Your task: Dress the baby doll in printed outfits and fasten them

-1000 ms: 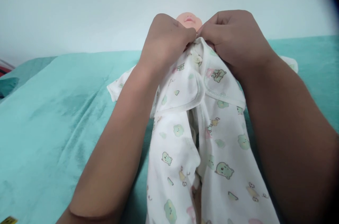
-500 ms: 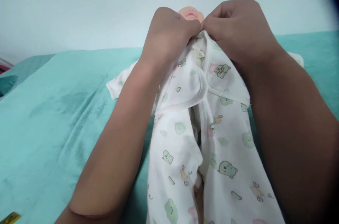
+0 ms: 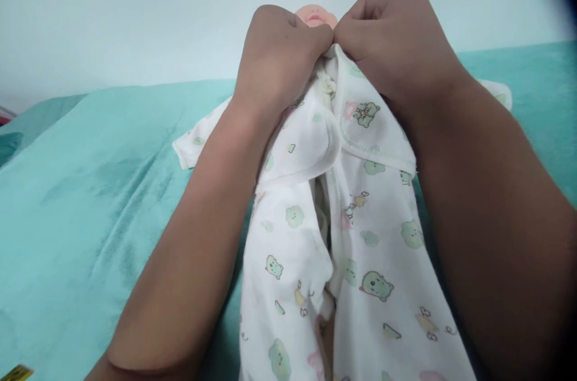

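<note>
White baby clothes [image 3: 378, 237] printed with green bears are on a doll [image 3: 314, 14], whose chin and mouth show between my hands. My left hand [image 3: 283, 47] is closed in a pinch at the top of the front opening, near the doll's neck. Against it, my right hand [image 3: 396, 38] pinches the other edge of the same opening, and the cloth is drawn up to a peak beneath the fingers. Whatever the fingertips press together there is hidden. Lower down, the front parts into a gap over the legs. A sleeve sticks out on either side.
A turquoise plush cover [image 3: 90, 201] lies under the doll and reaches back to a pale wall [image 3: 135, 8]. A small yellow and black object [image 3: 18, 372] is at the lower left corner. Dark folded fabric [image 3: 9, 145] shows at the left edge.
Both hands and the clothes sit slightly further left and higher in the picture; the whole view has shifted a little. The pinch at the neck looks the same.
</note>
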`<action>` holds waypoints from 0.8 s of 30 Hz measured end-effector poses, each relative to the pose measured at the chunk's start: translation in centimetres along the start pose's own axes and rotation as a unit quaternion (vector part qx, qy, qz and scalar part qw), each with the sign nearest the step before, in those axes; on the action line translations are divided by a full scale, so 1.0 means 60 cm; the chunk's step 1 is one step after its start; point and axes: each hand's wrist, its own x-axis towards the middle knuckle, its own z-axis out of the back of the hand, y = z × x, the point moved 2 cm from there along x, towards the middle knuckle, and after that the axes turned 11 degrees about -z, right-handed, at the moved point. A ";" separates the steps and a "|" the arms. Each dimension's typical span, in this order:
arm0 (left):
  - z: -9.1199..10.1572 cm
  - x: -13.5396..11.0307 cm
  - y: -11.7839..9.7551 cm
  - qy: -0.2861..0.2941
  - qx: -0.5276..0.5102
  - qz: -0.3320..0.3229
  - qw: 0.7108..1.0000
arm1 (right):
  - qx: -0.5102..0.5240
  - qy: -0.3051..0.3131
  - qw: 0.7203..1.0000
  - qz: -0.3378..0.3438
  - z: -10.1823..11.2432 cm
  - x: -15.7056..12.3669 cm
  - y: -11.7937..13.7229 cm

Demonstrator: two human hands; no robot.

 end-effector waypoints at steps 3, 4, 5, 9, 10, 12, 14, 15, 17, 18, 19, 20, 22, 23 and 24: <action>-0.004 0.000 -0.002 -0.005 0.013 0.011 1.000 | 0.008 0.000 1.000 0.007 -0.001 -0.001 -0.001; -0.006 0.000 -0.003 -0.009 0.015 0.013 1.000 | 0.011 -0.004 1.000 0.010 -0.002 -0.002 -0.001; -0.007 0.001 -0.003 -0.012 0.014 0.014 1.000 | 0.014 -0.008 1.000 0.011 -0.002 -0.003 0.000; -0.011 0.004 -0.003 -0.017 0.021 -0.005 1.000 | 0.023 -0.002 1.000 -0.009 -0.002 -0.005 0.003; -0.011 0.005 -0.003 -0.019 0.031 -0.007 0.999 | 0.022 0.001 1.000 -0.013 -0.002 -0.005 0.004; -0.010 0.007 -0.003 -0.023 0.053 -0.011 0.998 | 0.018 0.002 1.000 -0.017 -0.002 -0.003 0.005; -0.010 0.008 -0.003 -0.026 0.066 -0.011 0.997 | 0.023 -0.006 1.000 -0.017 -0.002 -0.001 0.003; -0.010 0.008 -0.004 -0.027 0.070 -0.010 0.997 | 0.030 -0.010 0.999 -0.012 -0.002 0.001 0.001; -0.009 0.007 -0.005 -0.026 0.073 -0.007 0.997 | 0.046 -0.006 0.999 0.008 -0.003 0.003 -0.004; -0.008 0.006 -0.005 -0.024 0.074 -0.002 0.997 | 0.052 -0.003 0.998 0.019 -0.003 0.003 -0.006; -0.008 0.006 -0.005 -0.019 0.075 0.002 0.997 | 0.057 0.002 0.998 0.027 -0.002 0.004 -0.007; -0.007 0.005 -0.004 -0.016 0.074 0.004 0.997 | 0.060 0.007 0.998 0.032 -0.002 0.004 -0.008; -0.005 0.005 0.000 -0.008 0.065 0.007 0.998 | 0.069 0.007 0.997 0.024 -0.001 0.003 -0.010; -0.004 0.006 0.003 -0.006 0.057 0.006 0.998 | 0.075 0.005 0.997 0.012 0.000 0.003 -0.010; -0.004 0.006 0.006 -0.006 0.050 0.003 0.999 | 0.082 0.006 0.997 0.000 0.000 0.003 -0.010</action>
